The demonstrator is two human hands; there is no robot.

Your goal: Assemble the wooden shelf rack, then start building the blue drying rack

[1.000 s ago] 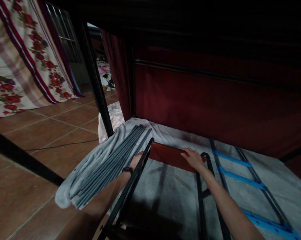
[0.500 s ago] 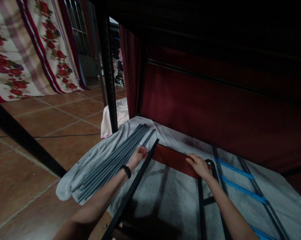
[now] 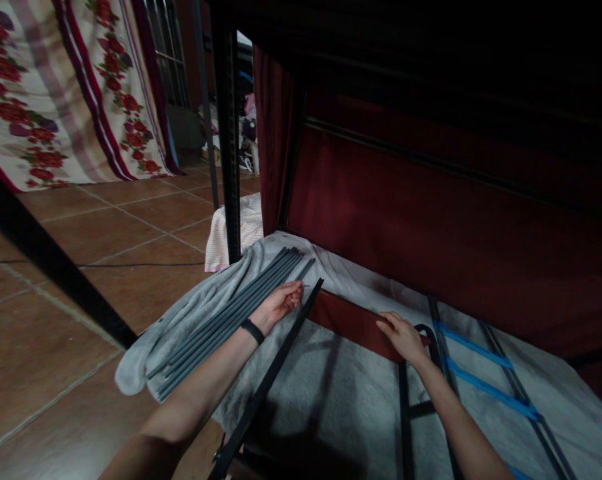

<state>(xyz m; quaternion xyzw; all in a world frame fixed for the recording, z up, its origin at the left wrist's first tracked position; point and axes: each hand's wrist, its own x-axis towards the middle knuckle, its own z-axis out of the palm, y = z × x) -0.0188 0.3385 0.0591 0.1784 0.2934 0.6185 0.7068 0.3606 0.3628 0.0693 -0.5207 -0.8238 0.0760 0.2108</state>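
Apparently the left hand (image 3: 281, 301) pinches a small thin piece (image 3: 305, 286) beside a black bar (image 3: 279, 361); the right hand (image 3: 403, 337) curls over the reddish board (image 3: 348, 324) toward the bed's (image 3: 361, 383) far edge, its grip unclear. A slack pinch could drop the piece; uneven pressure could tip the board.

One left hand (image 3: 281, 301) plus one right hand (image 3: 402, 335), so two hands total, and just one wristband (image 3: 253, 331) between them. One small thin thing (image 3: 306, 286) at the left fingertips, lol, too tiny to name. One red-brown board (image 3: 353, 325). Grey rods (image 3: 225, 317): more than five for sure, but they overlap too much for an honest number. Blue strips (image 3: 475, 345): two in plain view plus a bit of a third at the bottom edge. One flowery cloth (image 3: 81, 100), one striped cloth (image 3: 248, 223), one cord (image 3: 145, 265).
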